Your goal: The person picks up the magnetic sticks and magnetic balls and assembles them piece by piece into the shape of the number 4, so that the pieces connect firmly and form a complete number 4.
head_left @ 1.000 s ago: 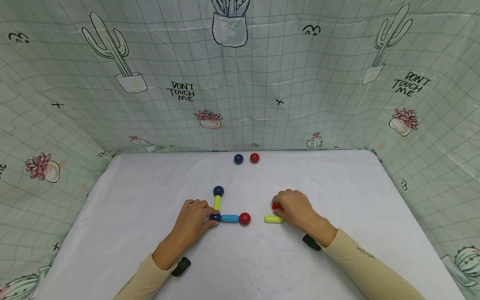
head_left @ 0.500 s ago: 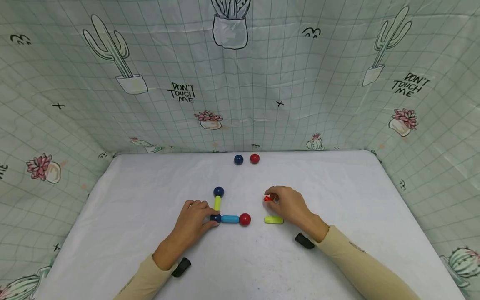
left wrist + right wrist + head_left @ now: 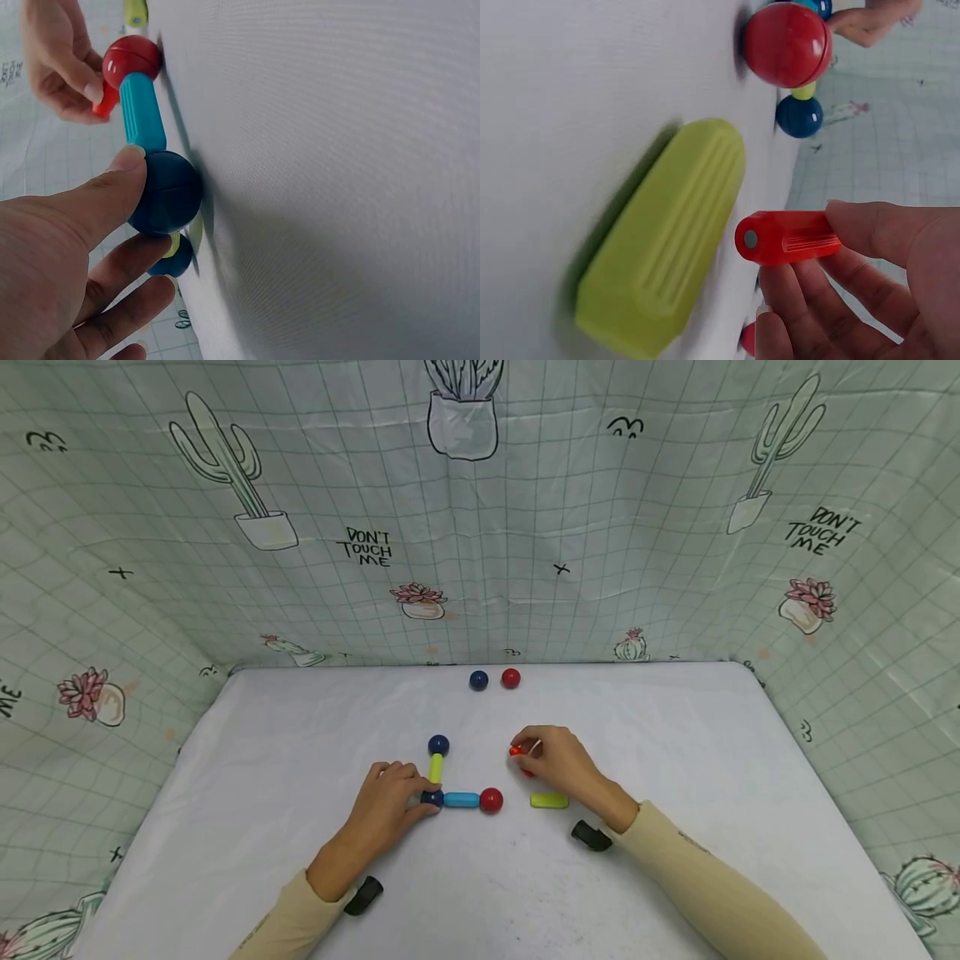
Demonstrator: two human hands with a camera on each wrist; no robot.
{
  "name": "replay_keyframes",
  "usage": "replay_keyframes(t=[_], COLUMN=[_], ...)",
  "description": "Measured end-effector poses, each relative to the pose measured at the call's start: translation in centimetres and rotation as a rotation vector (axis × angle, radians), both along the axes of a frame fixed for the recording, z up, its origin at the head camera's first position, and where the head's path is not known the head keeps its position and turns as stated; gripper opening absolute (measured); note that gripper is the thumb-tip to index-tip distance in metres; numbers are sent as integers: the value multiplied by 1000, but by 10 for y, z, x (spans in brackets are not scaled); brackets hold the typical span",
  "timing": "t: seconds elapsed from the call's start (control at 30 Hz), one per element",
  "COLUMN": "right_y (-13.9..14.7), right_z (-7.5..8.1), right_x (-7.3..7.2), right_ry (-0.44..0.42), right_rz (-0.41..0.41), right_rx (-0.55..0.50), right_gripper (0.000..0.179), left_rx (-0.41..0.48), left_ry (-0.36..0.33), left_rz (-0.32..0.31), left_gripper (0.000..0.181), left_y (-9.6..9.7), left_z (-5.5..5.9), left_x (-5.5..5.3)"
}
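Note:
My left hand [image 3: 386, 802] pinches the dark blue ball [image 3: 166, 191] at the corner of an L-shaped magnetic assembly lying on the table. From that ball a light blue rod [image 3: 461, 800] runs right to a red ball [image 3: 491, 800]. A yellow-green rod [image 3: 436, 768] leads away from it to a second dark blue ball [image 3: 438, 744]. My right hand [image 3: 557, 760] pinches a red magnetic rod [image 3: 787, 237] between thumb and fingers, apart from the assembly; a grey disc shows in its end. Below that hand a loose yellow-green rod [image 3: 667, 240] lies on the table.
Near the back edge of the white table [image 3: 480, 893] sit a dark blue ball [image 3: 478, 680] and a red ball [image 3: 511, 677], side by side. A cactus-print cloth [image 3: 480, 527] rises behind the table and along both sides.
My right hand has moved left and slightly away from me with the red rod, uncovering more of the loose yellow-green rod. The left hand stays on the corner ball.

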State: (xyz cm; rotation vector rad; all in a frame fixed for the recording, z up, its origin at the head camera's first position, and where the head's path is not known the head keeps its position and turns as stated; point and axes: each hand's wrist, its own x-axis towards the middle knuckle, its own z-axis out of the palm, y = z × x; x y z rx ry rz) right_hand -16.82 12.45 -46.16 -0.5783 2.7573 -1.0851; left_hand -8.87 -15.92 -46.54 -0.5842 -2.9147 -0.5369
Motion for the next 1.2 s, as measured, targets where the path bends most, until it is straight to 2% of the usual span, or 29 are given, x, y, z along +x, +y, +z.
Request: replay_keyframes(t=[0.5, 0.7, 1.0, 1.2], right_y=[-13, -17, -22, -23], right_z=[-3, -7, -11, -12], right_x=[-11, -14, -15, -16], right_ry=[-92, -185, -302, -410], right_rz=[36, 30, -29, -57], right_rx=[-138, -195, -258, -316], right_gripper=[14, 16, 17, 20], left_rx=[2, -2, 5, 0], left_ry=[-15, -19, -24, -29], left_rz=[-1, 6, 9, 18], left_gripper=[25, 25, 24, 25], left_y=[0, 0, 1, 1], left_z=[0, 0, 0, -1], left_x=[-1, -1, -1, -1])
